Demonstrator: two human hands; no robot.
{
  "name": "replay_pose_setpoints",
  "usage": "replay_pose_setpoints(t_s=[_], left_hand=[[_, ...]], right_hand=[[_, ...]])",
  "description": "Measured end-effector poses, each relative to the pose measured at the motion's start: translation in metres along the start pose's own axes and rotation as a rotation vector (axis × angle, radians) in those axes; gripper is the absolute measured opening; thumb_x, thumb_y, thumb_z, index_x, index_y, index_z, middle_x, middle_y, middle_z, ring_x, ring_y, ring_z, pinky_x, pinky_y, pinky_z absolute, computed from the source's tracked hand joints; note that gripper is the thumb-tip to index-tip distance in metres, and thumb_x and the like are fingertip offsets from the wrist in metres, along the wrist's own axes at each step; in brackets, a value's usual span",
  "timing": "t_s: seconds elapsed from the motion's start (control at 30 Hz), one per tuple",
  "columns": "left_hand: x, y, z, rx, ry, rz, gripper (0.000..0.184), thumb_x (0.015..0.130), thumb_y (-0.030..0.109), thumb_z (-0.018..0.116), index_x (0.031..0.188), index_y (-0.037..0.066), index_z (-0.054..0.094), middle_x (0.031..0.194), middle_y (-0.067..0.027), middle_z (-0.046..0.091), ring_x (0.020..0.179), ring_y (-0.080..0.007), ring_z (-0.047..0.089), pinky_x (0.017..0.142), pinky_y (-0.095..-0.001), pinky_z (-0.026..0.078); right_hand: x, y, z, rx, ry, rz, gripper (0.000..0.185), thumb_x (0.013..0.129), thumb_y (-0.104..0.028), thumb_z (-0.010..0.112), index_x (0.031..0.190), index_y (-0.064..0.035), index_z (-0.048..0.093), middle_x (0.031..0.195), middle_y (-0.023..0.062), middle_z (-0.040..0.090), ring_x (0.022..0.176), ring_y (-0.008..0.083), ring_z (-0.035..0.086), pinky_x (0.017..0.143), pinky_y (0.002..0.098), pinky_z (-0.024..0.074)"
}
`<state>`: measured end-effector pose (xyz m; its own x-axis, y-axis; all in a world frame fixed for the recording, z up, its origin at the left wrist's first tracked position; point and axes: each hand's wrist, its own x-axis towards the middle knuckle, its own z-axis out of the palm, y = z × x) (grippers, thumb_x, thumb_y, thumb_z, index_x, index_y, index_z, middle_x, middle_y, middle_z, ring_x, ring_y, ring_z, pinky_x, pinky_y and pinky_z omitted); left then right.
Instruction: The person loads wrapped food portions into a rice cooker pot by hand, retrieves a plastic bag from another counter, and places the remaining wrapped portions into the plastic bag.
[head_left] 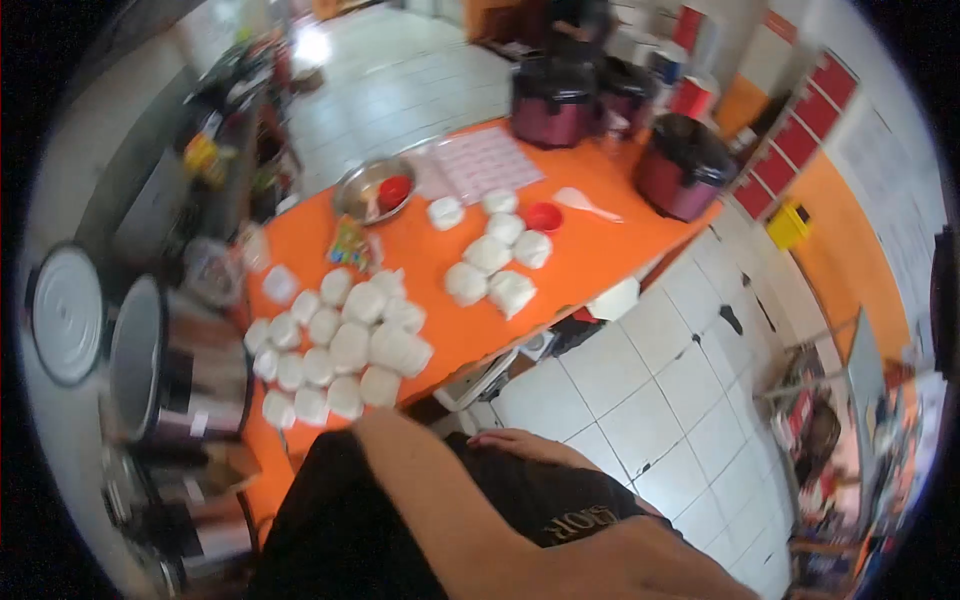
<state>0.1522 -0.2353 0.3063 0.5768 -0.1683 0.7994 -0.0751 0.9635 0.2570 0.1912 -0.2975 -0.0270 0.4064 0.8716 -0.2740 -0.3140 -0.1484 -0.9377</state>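
My right hand [508,440] rests near the dark shirt at the lower middle, its fingers fairly straight and pointing left, with nothing visible in it. My left arm [430,485] reaches up towards the table's near edge; its hand is not visible. On the orange table [600,250] lies a large group of round white pieces [350,346] at the left. A smaller group of similar pieces [487,254] sits near the middle, beside a red cup [544,217] and a white scoop [590,206]. A metal bowl [348,196] at the back holds a red item.
Dark maroon cookers [683,180] stand at the table's far right. A pink patterned sheet [490,165] and a colourful packet [350,243] lie on the table. Large pots [150,350] stand left. Tiled floor [640,400] and a shelf of goods [860,390] are to the right.
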Motion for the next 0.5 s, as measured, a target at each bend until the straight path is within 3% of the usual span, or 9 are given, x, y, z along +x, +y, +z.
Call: replay_pose_setpoints(t_s=[0.13,0.2,0.27,0.33,0.4,0.47,0.5], left_hand=[[-0.004,0.016,-0.015,0.202,-0.108,0.0,0.033,0.088,0.025,0.048,0.065,0.001,0.049,0.054,-0.0075,0.047,0.043,-0.0234,0.043,0.039,-0.0236,0.034],[-0.008,0.027,-0.027,0.281,-0.155,0.032,0.036,0.087,0.03,0.05,0.065,0.002,0.048,0.052,-0.0078,0.045,0.04,-0.0249,0.041,0.037,-0.0226,0.033],[-0.015,0.043,-0.047,0.371,-0.352,-0.356,0.031,0.085,0.027,0.052,0.067,0.002,0.049,0.056,-0.0088,0.046,0.047,-0.0266,0.044,0.044,-0.0275,0.035],[-0.025,0.058,-0.073,0.468,-0.532,-0.744,0.027,0.083,0.024,0.054,0.069,0.002,0.05,0.061,-0.0098,0.047,0.055,-0.0283,0.048,0.051,-0.0325,0.038],[-0.038,0.067,-0.101,0.555,-0.699,-1.135,0.022,0.081,0.022,0.056,0.071,0.002,0.051,0.065,-0.0108,0.048,0.062,-0.03,0.051,0.058,-0.0375,0.04],[-0.07,0.054,-0.131,0.483,-0.095,-0.955,0.027,0.082,0.031,0.054,0.084,0.004,0.054,0.073,-0.0014,0.053,0.071,-0.0161,0.053,0.064,-0.029,0.042],[-0.098,0.045,-0.142,0.615,-0.098,-0.961,0.027,0.084,0.031,0.052,0.086,0.005,0.053,0.077,-0.0012,0.052,0.075,-0.015,0.052,0.067,-0.028,0.041]], right_hand=[[0.019,0.033,-0.016,-0.11,-0.009,0.012,0.04,0.091,-0.031,0.043,0.117,-0.0008,0.046,0.113,0.0058,0.053,0.107,0.0125,0.045,0.093,0.0263,0.0322],[0.005,-0.004,-0.016,-0.194,0.031,0.013,0.041,0.091,-0.031,0.042,0.12,-0.0021,0.044,0.115,0.0063,0.051,0.107,0.0133,0.045,0.093,0.0264,0.0325],[0.006,-0.016,-0.018,-0.337,-0.015,0.216,0.043,0.091,-0.032,0.04,0.123,-0.0032,0.041,0.119,0.0069,0.05,0.108,0.0146,0.044,0.093,0.0267,0.0324],[0.011,0.04,-0.033,-0.376,-0.027,0.127,0.045,0.092,-0.033,0.038,0.126,-0.0039,0.039,0.122,0.0082,0.047,0.109,0.016,0.043,0.094,0.027,0.0322],[0.007,0.091,-0.048,0.088,-0.017,0.056,0.046,0.092,-0.035,0.037,0.125,-0.0029,0.04,0.123,0.01,0.046,0.11,0.0166,0.042,0.094,0.0269,0.0317],[-0.027,0.008,-0.042,0.131,0.051,0.101,0.047,0.092,-0.037,0.036,0.12,-0.0004,0.043,0.118,0.0102,0.049,0.107,0.0172,0.045,0.093,0.028,0.0338],[-0.041,-0.023,-0.04,0.187,0.122,0.15,0.049,0.091,-0.04,0.035,0.114,0.0022,0.047,0.113,0.0104,0.052,0.103,0.0179,0.048,0.092,0.0291,0.036]])
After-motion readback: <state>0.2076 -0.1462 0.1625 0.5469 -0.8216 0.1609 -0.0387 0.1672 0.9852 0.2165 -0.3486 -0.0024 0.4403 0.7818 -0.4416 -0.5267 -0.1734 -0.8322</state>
